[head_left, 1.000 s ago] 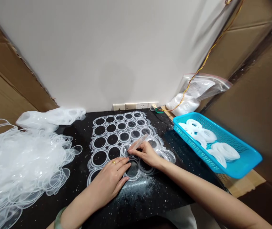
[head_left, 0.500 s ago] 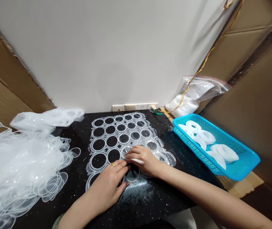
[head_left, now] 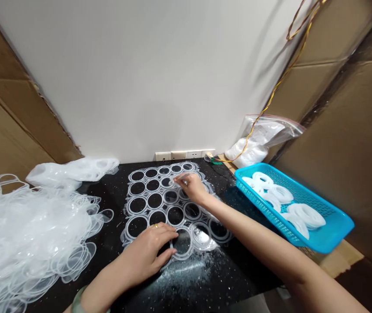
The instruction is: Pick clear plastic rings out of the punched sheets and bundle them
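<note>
Clear plastic ring sheet seemingly under left hand

Glossy black tabletop with a fine speckle; thin, shiny, clear plastic in the cut sheet and the loose heap near the left edge. Smooth bright-blue plastic basket, matt brown cardboard beside it.

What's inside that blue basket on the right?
The blue mesh basket holds several stacks of white translucent plastic rings, lying in loose rolls. Its lattice floor shows between the stacks, but the floor directly beneath the rings is covered.
</note>
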Tool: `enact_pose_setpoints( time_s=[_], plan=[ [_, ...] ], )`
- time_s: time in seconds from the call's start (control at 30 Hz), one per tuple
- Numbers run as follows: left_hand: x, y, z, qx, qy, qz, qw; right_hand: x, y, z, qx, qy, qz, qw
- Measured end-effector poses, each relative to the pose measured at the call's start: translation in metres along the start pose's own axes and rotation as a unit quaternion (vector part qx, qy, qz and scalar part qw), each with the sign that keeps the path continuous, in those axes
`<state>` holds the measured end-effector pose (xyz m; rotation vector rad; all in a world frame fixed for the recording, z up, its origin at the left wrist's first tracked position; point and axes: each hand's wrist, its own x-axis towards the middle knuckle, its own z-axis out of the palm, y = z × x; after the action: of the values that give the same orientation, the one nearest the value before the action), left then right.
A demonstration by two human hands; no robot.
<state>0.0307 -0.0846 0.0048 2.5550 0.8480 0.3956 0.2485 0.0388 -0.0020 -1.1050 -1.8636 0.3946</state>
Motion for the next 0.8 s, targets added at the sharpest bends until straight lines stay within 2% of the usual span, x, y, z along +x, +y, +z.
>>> enact_pose_setpoints(
  time_s=[0.1,0.2,0.3,0.8],
  plan=[
    [0.013,-0.016,-0.005,0.016,0.039,-0.001,0.999,-0.018,0.006,0.017,0.102,-0.087,0.08,0.988],
    [0.023,-0.034,-0.003,0.053,0.059,-0.01,0.997,-0.028,0.013,0.026,0.185,-0.099,0.13,0.969],
    [0.027,-0.043,0.001,0.079,0.058,-0.016,0.995,-0.029,0.016,0.028,0.228,-0.104,0.145,0.957],
    [0.027,-0.04,0.01,0.118,0.067,-0.006,0.991,-0.03,0.01,0.02,0.262,-0.123,0.155,0.945]
  ],
)
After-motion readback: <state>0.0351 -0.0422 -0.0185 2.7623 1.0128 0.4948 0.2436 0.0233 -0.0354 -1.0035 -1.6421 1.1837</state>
